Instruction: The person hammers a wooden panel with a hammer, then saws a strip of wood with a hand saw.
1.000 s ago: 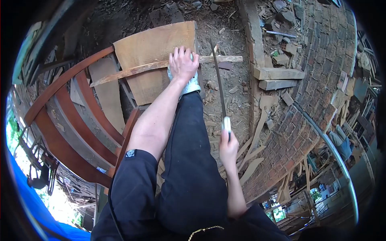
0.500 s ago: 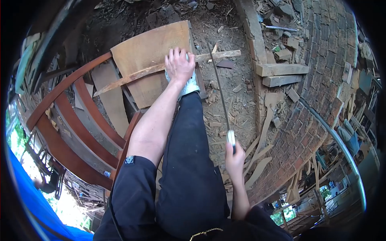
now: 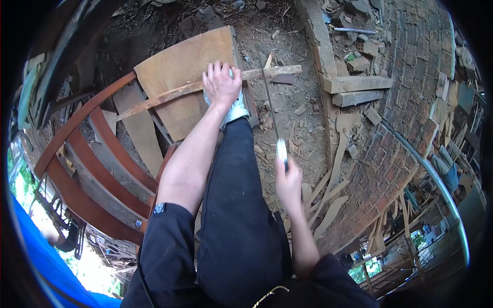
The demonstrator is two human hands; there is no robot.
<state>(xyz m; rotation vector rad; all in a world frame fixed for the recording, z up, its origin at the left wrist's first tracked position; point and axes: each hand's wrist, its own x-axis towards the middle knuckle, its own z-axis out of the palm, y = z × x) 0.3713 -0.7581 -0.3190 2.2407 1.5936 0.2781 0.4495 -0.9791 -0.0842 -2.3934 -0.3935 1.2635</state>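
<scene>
A long, rough-edged wooden strip (image 3: pixel 164 97) lies across a broad wooden panel (image 3: pixel 182 56), its far end sticking out past the panel's right edge. My left hand (image 3: pixel 223 86) grips the strip near that edge, its fingers curled over the wood. Beneath this hand, my foot in a pale blue and white shoe (image 3: pixel 237 110) is braced at the panel. My right hand (image 3: pixel 289 182) is closed round the white and dark handle of a handsaw (image 3: pixel 281 150). Seen nearly edge-on, its long thin blade crosses the strip's overhanging part.
A reddish-brown slatted wooden frame (image 3: pixel 84 115) stands on the left. Wood chips and offcuts cover the dirt floor (image 3: pixel 287 120). To the right are stacked wooden blocks (image 3: pixel 357 83), a brick surface (image 3: pixel 411 82) and a curved metal pipe (image 3: pixel 436 179).
My right hand has moved forward and slightly left with the handsaw, whose handle is now nearer the strip. The whole view has shifted slightly; my left hand keeps its grip.
</scene>
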